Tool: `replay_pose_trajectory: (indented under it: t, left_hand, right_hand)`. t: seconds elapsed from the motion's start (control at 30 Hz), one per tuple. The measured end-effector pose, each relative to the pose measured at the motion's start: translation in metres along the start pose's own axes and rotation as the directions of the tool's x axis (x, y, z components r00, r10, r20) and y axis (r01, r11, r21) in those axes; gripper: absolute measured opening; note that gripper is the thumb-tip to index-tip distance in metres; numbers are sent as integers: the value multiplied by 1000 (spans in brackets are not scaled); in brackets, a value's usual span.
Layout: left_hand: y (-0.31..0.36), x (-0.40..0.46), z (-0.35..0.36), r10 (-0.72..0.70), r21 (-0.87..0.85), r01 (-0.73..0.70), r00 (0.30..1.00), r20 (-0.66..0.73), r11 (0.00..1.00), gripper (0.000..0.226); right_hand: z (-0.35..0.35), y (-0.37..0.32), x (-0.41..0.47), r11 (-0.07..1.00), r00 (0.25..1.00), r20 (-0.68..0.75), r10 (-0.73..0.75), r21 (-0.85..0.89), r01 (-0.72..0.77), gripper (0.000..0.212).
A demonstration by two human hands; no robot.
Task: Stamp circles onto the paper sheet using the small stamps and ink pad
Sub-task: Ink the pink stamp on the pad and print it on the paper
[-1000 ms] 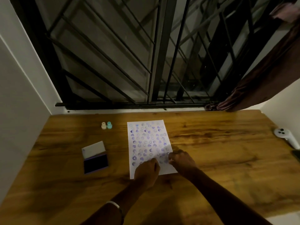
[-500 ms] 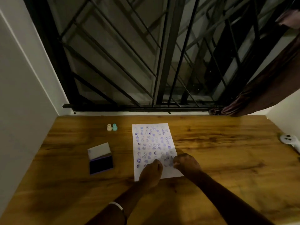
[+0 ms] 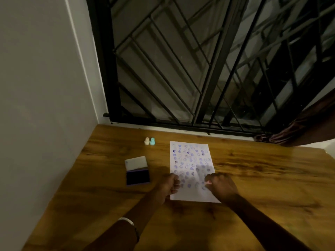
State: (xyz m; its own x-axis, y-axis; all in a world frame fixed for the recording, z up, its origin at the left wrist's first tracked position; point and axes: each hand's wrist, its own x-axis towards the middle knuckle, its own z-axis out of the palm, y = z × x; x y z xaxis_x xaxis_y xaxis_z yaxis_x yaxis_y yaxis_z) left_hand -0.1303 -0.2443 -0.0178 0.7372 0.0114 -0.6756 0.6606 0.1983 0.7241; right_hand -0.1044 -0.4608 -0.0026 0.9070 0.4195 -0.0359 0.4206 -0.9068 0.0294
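A white paper sheet [image 3: 190, 160] covered with several purple-blue stamped circles lies on the wooden table [image 3: 262, 178]. My left hand [image 3: 167, 186] holds the sheet's left edge near its bottom, fingers curled onto the paper. My right hand [image 3: 222, 186] hovers over the lower right part of the sheet, fingers pinched around a small pale stamp that only just shows at the fingertips. The open ink pad [image 3: 138, 177], dark, with its white lid folded back, lies left of the sheet. A cream stamp [image 3: 147, 141] and a teal stamp [image 3: 152, 141] stand upright at the back left.
A grey wall [image 3: 45, 105] borders the table on the left. A black window grille [image 3: 199, 69] runs along the far edge. A dark brown curtain [image 3: 299, 131] hangs at the back right corner.
My left hand slid from the sheet's bottom middle to its left edge. My right hand stayed over the lower right of the sheet. The view swung left, and the white controller is out of frame.
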Motion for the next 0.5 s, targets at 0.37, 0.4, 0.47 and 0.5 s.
replay_pose_trajectory:
  t: [0.37, 0.4, 0.47, 0.5]
  left_hand:
    - [2, -23, -38, 66, -394, -54, 998, 19, 917, 45]
    - [2, -23, -40, 55, -423, -43, 998, 15, 905, 45]
    - [2, -25, -43, 30, -445, -26, 1000, 3, 895, 45]
    - [2, -26, -44, 18, -450, -17, 1000, -4, 893, 42]
  right_hand:
    - [-20, -123, 31, 882, 928, -213, -307, 303, 362, 12]
    - [-19, -129, 32, 872, 929, -222, -298, 332, 359, 13]
    - [-18, -138, 33, 861, 926, -232, -296, 354, 364, 18]
    - [-18, -141, 33, 860, 925, -234, -300, 354, 368, 19]
